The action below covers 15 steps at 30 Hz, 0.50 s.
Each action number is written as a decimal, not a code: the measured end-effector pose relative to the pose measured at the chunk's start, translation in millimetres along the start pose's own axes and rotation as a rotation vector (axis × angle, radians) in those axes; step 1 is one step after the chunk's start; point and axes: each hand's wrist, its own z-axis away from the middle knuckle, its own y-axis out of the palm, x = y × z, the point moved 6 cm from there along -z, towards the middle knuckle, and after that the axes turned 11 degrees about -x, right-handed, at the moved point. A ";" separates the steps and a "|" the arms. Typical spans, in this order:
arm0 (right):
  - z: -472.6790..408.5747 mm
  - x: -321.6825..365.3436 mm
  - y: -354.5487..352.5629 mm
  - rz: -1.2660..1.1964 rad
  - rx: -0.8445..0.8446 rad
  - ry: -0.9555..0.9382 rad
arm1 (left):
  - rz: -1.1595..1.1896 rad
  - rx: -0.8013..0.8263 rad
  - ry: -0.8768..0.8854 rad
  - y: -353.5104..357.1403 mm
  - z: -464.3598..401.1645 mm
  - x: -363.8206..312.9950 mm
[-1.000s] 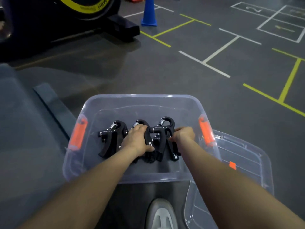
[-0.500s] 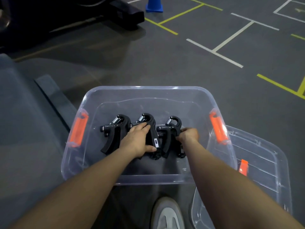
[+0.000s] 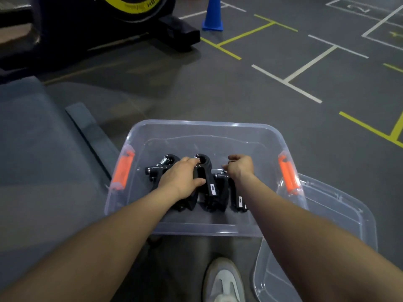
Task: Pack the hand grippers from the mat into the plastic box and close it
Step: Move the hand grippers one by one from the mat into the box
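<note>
Three hand grippers (image 3: 208, 182) lie in the plastic box (image 3: 196, 231), your left hand (image 3: 182, 178) grasping one, your right hand (image 3: 239, 167) curled over another; the lid (image 3: 340, 214) remains off.

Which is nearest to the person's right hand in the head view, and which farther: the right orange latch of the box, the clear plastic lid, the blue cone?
From the right hand:
1. Right orange latch, on the box's right wall.
2. Clear plastic lid, on the floor, right of the box.
3. Blue cone, far ahead.

The dark floor (image 3: 218, 94) holds the clear box (image 3: 196, 231), its lid (image 3: 340, 216) beside it, and a blue cone (image 3: 213, 15) far back.
</note>
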 end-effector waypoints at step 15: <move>321.3 167.1 187.2 0.237 0.591 -0.576 | 0.027 -0.376 -0.512 -245.9 176.1 220.0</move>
